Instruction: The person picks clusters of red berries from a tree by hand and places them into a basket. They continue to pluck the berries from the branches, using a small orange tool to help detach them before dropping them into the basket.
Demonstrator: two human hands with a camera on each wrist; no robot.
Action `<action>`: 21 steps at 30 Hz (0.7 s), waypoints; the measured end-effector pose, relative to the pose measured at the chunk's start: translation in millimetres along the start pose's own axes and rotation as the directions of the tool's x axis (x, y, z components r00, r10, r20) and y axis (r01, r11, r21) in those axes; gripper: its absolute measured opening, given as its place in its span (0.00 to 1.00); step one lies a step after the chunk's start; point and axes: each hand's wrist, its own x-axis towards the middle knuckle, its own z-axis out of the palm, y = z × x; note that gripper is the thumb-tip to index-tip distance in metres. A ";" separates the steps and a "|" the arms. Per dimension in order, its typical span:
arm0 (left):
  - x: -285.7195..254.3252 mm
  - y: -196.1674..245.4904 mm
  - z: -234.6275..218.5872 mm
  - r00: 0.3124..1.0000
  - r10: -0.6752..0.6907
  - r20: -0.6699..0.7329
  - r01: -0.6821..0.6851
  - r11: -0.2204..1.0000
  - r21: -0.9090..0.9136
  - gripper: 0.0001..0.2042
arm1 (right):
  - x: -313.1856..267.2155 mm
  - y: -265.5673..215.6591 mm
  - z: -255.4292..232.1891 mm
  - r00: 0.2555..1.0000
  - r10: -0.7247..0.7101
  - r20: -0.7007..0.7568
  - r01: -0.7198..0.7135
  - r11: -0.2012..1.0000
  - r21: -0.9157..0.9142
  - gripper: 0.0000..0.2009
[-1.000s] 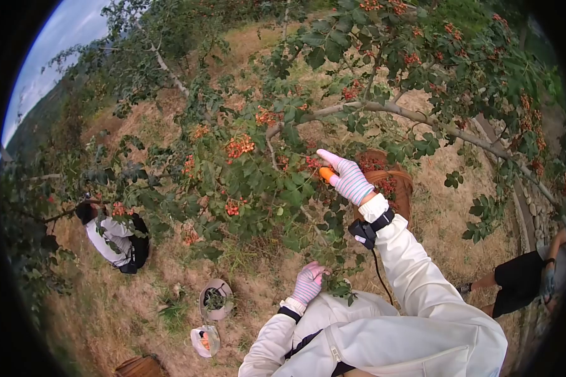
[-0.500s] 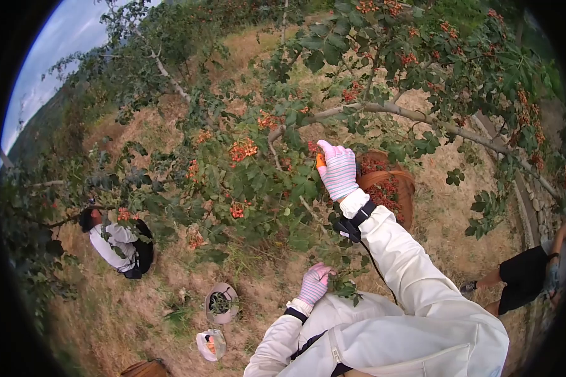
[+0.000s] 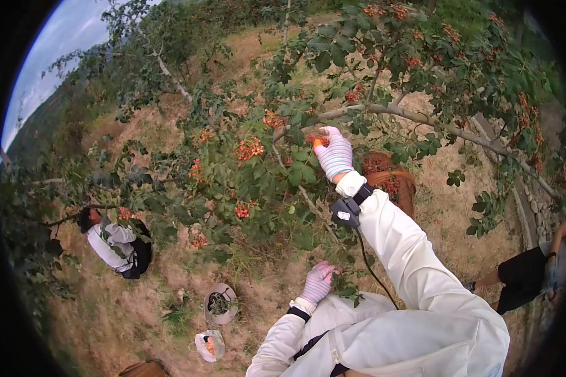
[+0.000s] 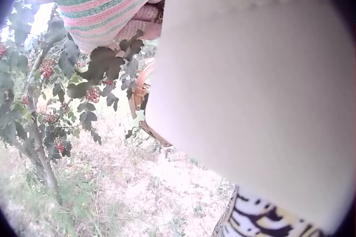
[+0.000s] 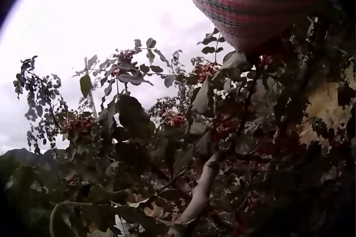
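Note:
My right hand [image 3: 335, 156], in a striped knit glove with an orange cover [image 3: 319, 144] on the thumb, is up by the grey branch [image 3: 383, 108]. Its thumb and fingers pinch a red berry cluster [image 3: 317, 139]. In the right wrist view the striped glove [image 5: 250, 23] hides the fingers, and leaves and berries [image 5: 173, 119] hang below it. Low beside my lap, the gloved left hand [image 3: 319, 281] grips a thin leafy branch [image 3: 333, 235]. In the left wrist view its fingers [image 4: 139, 28] are curled, with dark leaves [image 4: 103, 65] just under them.
A basket [image 3: 405, 201] of red berries hangs or stands behind the right forearm. More orange-red clusters [image 3: 249, 149] grow to the left. On the ground lie a hat [image 3: 230, 312] and a plastic bag [image 3: 209, 345]. People are at left [image 3: 116, 245] and right [image 3: 525, 279].
My right hand has moved upward and slightly left, and its outstretched finger has bent in to the red berries. The left hand stays low on the branch.

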 end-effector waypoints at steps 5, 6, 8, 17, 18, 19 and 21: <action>-1.1 -0.5 0.1 0.997 -0.001 -0.072 0.000 1.000 -0.014 0.12 | 14.5 16.6 3.1 0.889 -0.456 0.048 0.438 0.813 -0.384 0.20; -0.1 -1.4 0.1 0.997 0.000 -0.073 -0.002 1.000 -0.016 0.12 | 9.8 7.5 -2.4 0.943 -0.332 -0.028 0.309 0.901 -0.304 0.19; 0.2 -3.5 0.3 0.999 -0.015 0.036 0.013 0.999 0.046 0.10 | 16.5 10.5 14.5 1.000 0.023 -0.021 -0.020 0.992 0.121 0.19; 1.2 -4.3 3.8 0.998 0.023 -0.057 -0.025 0.999 -0.030 0.16 | 19.6 13.2 -2.0 0.700 -0.710 0.078 0.670 0.615 -0.415 0.04; 2.6 -0.3 2.9 0.998 0.022 -0.052 -0.024 0.999 -0.030 0.16 | 24.6 13.9 -6.1 0.697 -0.713 0.079 0.678 0.619 -0.396 0.06; 4.3 4.5 1.5 0.998 0.026 -0.051 -0.028 0.999 -0.038 0.15 | 20.8 11.3 -4.9 0.701 -0.708 0.078 0.673 0.622 -0.400 0.06; 6.1 3.9 1.8 0.998 0.037 -0.046 -0.039 0.998 -0.049 0.15 | 12.7 -2.5 2.1 0.994 -0.041 0.100 0.015 0.969 0.247 0.16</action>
